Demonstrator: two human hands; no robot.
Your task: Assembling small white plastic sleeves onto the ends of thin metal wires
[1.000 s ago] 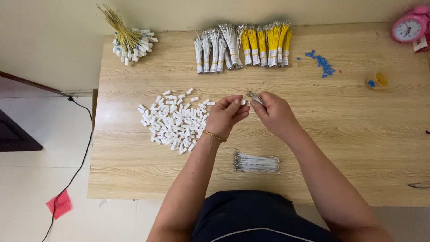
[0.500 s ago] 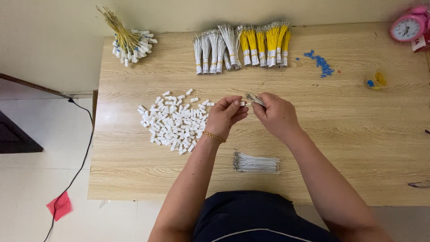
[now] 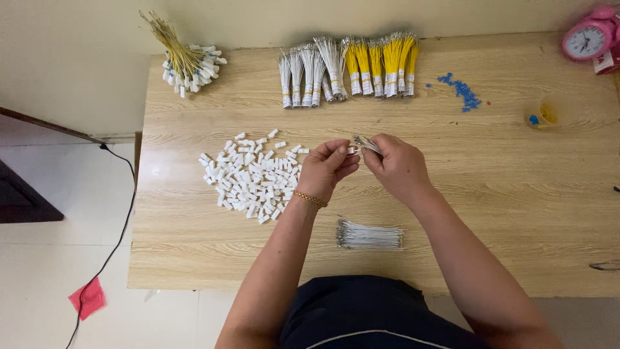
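My left hand [image 3: 329, 169] pinches a small white plastic connector [image 3: 351, 150] between its fingertips. My right hand [image 3: 399, 167] grips a short bunch of thin white wires [image 3: 365, 143], whose ends meet the connector. Both hands hover over the middle of the wooden table [image 3: 504, 194]. Just left of my left hand lies a heap of several white connectors [image 3: 252, 178]. A loose bundle of white wires [image 3: 369, 236] lies near the front edge, between my forearms.
Bundles of white wires [image 3: 310, 77] and yellow wires [image 3: 384, 64] lie in a row at the back. A finished bunch with yellow wires [image 3: 184, 58] sits at the back left corner. Blue bits [image 3: 462, 90], a small yellow cup [image 3: 547, 115] and a pink clock [image 3: 588, 40] are at right.
The hands have stayed together over the same spot; only the fingers shift slightly around the connector and wires.
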